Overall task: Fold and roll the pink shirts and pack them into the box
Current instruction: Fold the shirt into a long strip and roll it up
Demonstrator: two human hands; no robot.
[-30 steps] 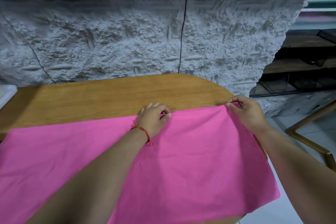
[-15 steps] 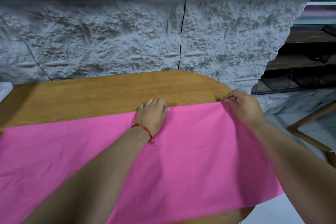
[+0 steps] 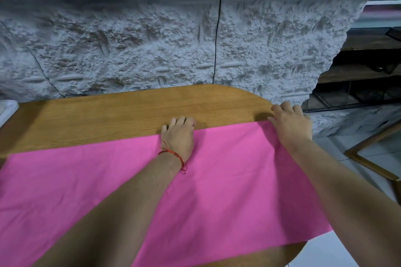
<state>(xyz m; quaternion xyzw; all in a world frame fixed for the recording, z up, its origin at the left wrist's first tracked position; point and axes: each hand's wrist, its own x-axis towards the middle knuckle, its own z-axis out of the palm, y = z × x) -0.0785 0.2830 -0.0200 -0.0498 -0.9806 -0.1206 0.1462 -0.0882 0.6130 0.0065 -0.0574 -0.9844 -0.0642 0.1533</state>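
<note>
A pink shirt [image 3: 227, 180] lies spread flat over the near half of the wooden table [image 3: 130, 115], its right end hanging past the rounded table end. My left hand [image 3: 179, 136], with a red thread at the wrist, presses flat on the shirt's far edge near the middle, fingertips reaching onto bare wood. At the shirt's far right corner my right hand [image 3: 290, 124] rests with fingers spread and straight. No box is in view.
A rough grey stone wall [image 3: 152, 39] rises right behind the table. A white object [image 3: 6, 107] pokes in at the far left edge. To the right are dark shelves [image 3: 368, 67], a wooden frame [image 3: 373, 158] and tiled floor.
Both hands slid the shirt's far edge slightly away and went from pinching it to lying flat with straightened fingers. The right hand moved toward the table's rounded end.
</note>
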